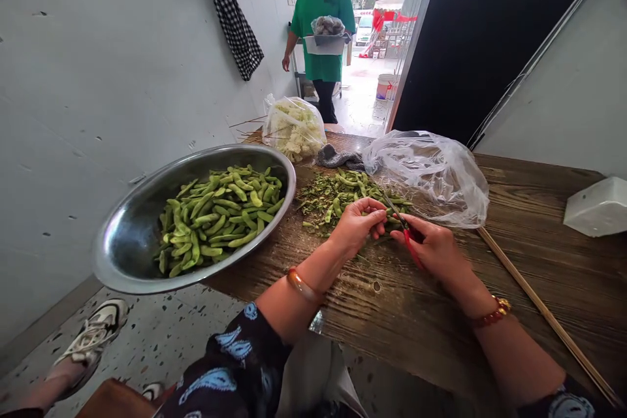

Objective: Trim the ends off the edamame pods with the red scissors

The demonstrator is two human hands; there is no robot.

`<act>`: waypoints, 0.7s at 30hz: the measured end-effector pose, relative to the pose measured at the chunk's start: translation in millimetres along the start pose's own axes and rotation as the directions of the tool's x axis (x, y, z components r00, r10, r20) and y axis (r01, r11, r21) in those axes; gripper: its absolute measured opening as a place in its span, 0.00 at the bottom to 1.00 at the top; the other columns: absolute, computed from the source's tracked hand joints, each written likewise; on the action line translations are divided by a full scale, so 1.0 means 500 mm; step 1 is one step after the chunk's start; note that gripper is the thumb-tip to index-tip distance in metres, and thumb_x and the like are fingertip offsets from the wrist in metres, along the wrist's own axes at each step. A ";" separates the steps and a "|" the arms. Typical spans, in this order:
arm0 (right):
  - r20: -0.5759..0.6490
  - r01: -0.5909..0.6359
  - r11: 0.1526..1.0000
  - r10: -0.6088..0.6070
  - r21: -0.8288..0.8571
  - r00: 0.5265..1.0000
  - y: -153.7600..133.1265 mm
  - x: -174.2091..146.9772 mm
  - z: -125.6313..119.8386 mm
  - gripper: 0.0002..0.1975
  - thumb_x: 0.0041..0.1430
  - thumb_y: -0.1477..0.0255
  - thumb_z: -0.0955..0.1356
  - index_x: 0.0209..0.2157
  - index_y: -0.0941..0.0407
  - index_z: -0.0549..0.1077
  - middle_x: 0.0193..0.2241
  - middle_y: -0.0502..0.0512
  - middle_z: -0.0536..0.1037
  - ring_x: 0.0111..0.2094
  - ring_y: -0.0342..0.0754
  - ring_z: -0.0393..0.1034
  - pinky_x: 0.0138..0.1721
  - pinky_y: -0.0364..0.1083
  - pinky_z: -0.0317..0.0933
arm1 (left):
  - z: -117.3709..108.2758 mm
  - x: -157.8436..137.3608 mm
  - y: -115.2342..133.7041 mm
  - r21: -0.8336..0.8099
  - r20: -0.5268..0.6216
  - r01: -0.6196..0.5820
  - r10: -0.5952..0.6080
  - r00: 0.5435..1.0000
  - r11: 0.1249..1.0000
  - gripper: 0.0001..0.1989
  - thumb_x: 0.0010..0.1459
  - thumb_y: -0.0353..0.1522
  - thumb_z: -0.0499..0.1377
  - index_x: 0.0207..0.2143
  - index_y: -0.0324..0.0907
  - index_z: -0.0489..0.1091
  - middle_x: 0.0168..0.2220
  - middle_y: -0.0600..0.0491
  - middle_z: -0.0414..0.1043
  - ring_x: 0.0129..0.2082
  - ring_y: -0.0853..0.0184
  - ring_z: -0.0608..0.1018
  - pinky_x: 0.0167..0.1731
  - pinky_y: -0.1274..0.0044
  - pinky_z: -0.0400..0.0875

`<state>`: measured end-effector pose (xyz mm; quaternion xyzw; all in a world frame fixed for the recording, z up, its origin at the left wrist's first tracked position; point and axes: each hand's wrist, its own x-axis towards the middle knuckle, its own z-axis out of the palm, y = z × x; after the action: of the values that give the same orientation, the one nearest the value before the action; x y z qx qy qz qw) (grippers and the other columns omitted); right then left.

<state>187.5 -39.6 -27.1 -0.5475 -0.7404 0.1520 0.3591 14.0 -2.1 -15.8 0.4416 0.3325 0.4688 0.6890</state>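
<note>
My left hand (pixel 360 227) is closed in a pinch on a green edamame pod (pixel 390 213), partly hidden by the fingers. Red-handled scissors (pixel 410 247) are gripped in my right hand (pixel 437 249), their blades pointing up and left beside the pod. Just beyond both hands lies a pile of edamame pods and trimmed green bits (pixel 337 194) on the wooden table (pixel 313 294). To the left, a wide steel basin (pixel 130 235) holds many edamame pods (pixel 215 215), tilted in view at the table's edge.
Behind the pile are a bag of cauliflower (pixel 294 130), a grey cloth (pixel 340 158) and a crumpled clear plastic bag (pixel 431 173). Thin wooden sticks (pixel 543 310) lie at right, near a whitish box (pixel 597 208). A person in green (pixel 323 6) carries a tub by the doorway.
</note>
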 end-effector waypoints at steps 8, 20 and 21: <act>-0.037 -0.137 0.980 0.144 0.144 0.989 0.000 0.008 -0.010 0.25 0.56 0.55 0.67 0.48 0.59 0.75 0.31 0.55 0.80 0.28 0.47 0.70 0.31 0.45 0.63 | -0.024 0.010 0.043 -0.349 -0.075 0.113 -0.148 0.986 0.930 0.08 0.60 0.31 0.55 0.35 0.34 0.71 0.26 0.51 0.72 0.21 0.75 0.74 0.21 0.84 0.68; -0.044 -0.141 0.967 0.153 0.210 0.987 -0.004 0.009 -0.011 0.26 0.55 0.55 0.67 0.48 0.59 0.75 0.33 0.56 0.80 0.29 0.47 0.71 0.32 0.45 0.64 | -0.027 0.005 0.061 -0.517 0.081 0.155 -0.132 0.988 0.842 0.29 0.64 0.46 0.47 0.42 0.27 0.72 0.43 0.35 0.75 0.46 0.57 0.77 0.48 0.70 0.71; -0.052 -0.134 0.971 0.147 0.200 0.988 -0.005 0.009 -0.012 0.26 0.55 0.55 0.67 0.48 0.59 0.75 0.32 0.55 0.80 0.28 0.47 0.70 0.31 0.45 0.64 | -0.029 0.006 0.062 -0.512 0.079 0.149 -0.126 0.989 0.846 0.28 0.63 0.46 0.48 0.41 0.28 0.72 0.42 0.36 0.75 0.45 0.57 0.78 0.47 0.70 0.72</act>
<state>189.4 -37.3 -19.9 -0.5653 -0.6689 0.2309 0.4238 -8.8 10.3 7.1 0.2255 0.2106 0.4808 0.8208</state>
